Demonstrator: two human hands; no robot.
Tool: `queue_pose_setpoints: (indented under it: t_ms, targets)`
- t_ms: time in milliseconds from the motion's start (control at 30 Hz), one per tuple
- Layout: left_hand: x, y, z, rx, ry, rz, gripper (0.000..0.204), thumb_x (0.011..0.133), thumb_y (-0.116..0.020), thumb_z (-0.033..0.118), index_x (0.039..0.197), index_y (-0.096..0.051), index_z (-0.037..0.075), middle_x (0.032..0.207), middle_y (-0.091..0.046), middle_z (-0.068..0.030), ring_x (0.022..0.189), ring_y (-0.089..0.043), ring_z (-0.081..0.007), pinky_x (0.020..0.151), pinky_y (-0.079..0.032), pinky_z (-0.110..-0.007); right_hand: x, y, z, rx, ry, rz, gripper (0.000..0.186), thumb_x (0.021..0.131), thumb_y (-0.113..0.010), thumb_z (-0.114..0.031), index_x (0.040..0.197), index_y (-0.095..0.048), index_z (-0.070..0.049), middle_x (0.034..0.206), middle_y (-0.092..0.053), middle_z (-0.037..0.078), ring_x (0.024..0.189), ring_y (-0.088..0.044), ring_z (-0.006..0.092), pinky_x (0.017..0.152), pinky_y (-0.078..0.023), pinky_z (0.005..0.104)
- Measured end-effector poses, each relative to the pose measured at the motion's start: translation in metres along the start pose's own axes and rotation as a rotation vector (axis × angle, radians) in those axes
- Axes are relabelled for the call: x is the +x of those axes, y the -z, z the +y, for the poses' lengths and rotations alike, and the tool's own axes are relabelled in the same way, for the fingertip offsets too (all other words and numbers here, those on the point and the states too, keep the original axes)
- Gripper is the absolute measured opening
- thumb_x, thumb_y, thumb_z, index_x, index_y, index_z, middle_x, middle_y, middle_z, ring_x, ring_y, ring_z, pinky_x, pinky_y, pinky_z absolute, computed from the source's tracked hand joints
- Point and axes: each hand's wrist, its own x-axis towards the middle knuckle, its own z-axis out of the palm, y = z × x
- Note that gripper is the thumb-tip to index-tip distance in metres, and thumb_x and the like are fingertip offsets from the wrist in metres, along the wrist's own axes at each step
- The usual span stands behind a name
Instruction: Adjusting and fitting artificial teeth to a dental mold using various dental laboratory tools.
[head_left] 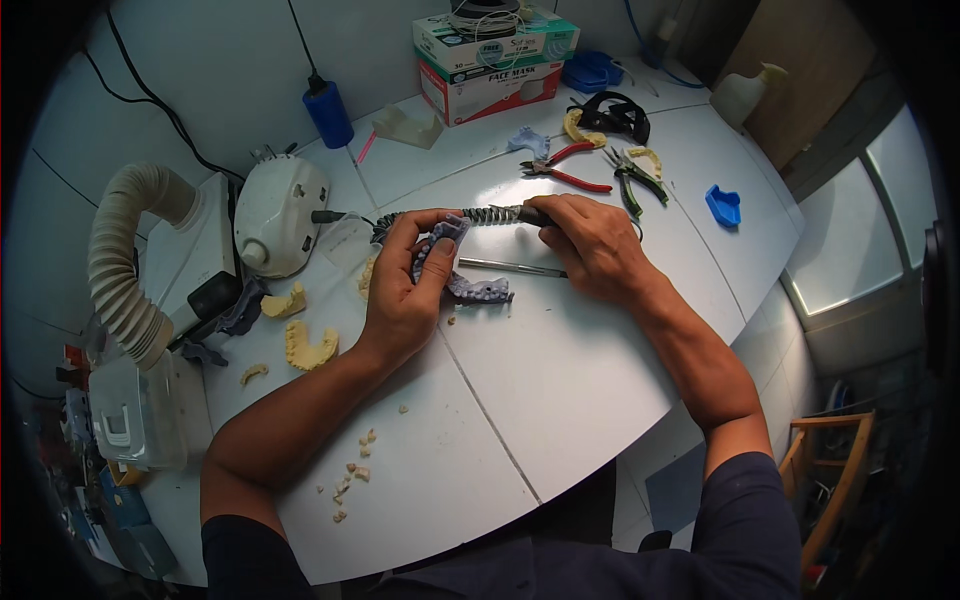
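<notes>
Nearest us, chips [352, 478] litter the desk [560, 400]. Our left hand [405, 285] is closed around a blue cast [440, 243]; our right hand [590, 243] is closed around the handpiece [500, 214]. We judge trimming underway; next calls for steady tip contact. Pliers [565, 165] lie beyond.

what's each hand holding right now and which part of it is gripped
Left hand pinches a grey dental model at one end. Right hand grips a handpiece by its body, near the coiled cable.
</notes>
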Motion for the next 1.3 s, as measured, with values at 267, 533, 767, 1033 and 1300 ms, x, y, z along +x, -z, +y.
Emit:
queue_pose_setpoints:
  t_ms: [267, 533, 767, 1033, 1300]
  targets:
    - [0.003, 0.001, 0.0, 0.005, -0.01, 0.004, 0.027, 0.113, -0.052, 0.014, 0.138, -0.056, 0.005, 0.095, -0.057, 0.0001, 0.079, -0.047, -0.0057, 0.072, -0.042, -0.022, 0.002, 0.003, -0.001, 0.018, 0.01, -0.031, 0.03, 0.096, -0.071, -0.011, 0.125, -0.067, -0.004, 0.097, -0.073, 0.014, 0.082, -0.071, 0.0333, 0.07, -0.055, 0.0439]
    - [-0.001, 0.002, -0.002, 0.037, -0.002, 0.015, 0.026, 0.113, -0.053, 0.014, 0.138, -0.057, 0.008, 0.095, -0.057, 0.0012, 0.08, -0.047, -0.0049, 0.072, -0.042, -0.021, 0.003, 0.004, -0.006, 0.027, -0.007, -0.046, 0.031, 0.096, -0.07, -0.01, 0.126, -0.067, -0.005, 0.095, -0.072, 0.014, 0.082, -0.07, 0.0333, 0.069, -0.054, 0.0441]
    - [0.0, 0.0, -0.001, 0.037, -0.005, 0.009, 0.026, 0.113, -0.053, 0.014, 0.138, -0.057, 0.007, 0.097, -0.057, 0.0006, 0.082, -0.047, -0.0052, 0.074, -0.043, -0.021, 0.006, 0.007, -0.008, 0.032, -0.052, -0.066, 0.028, 0.097, -0.07, -0.012, 0.124, -0.067, -0.007, 0.093, -0.071, 0.012, 0.08, -0.07, 0.0324, 0.068, -0.053, 0.0442]
    - [0.001, 0.007, 0.0, 0.223, -0.074, 0.051, 0.026, 0.109, -0.056, 0.008, 0.134, -0.061, 0.004, 0.122, -0.06, -0.0044, 0.088, -0.05, -0.0076, 0.082, -0.045, -0.024, 0.007, 0.009, -0.013, 0.006, -0.055, -0.108, 0.022, 0.1, -0.07, -0.018, 0.119, -0.067, -0.007, 0.091, -0.071, 0.011, 0.077, -0.069, 0.0322, 0.067, -0.053, 0.0443]
    - [0.002, 0.007, 0.006, 0.198, -0.021, -0.015, 0.026, 0.109, -0.06, 0.008, 0.134, -0.061, 0.001, 0.114, -0.064, -0.0039, 0.097, -0.058, -0.0079, 0.087, -0.048, -0.024, 0.005, 0.012, -0.019, 0.034, -0.061, -0.138, 0.02, 0.104, -0.067, -0.025, 0.1, -0.06, -0.006, 0.081, -0.065, 0.012, 0.069, -0.067, 0.0336, 0.06, -0.05, 0.0443]
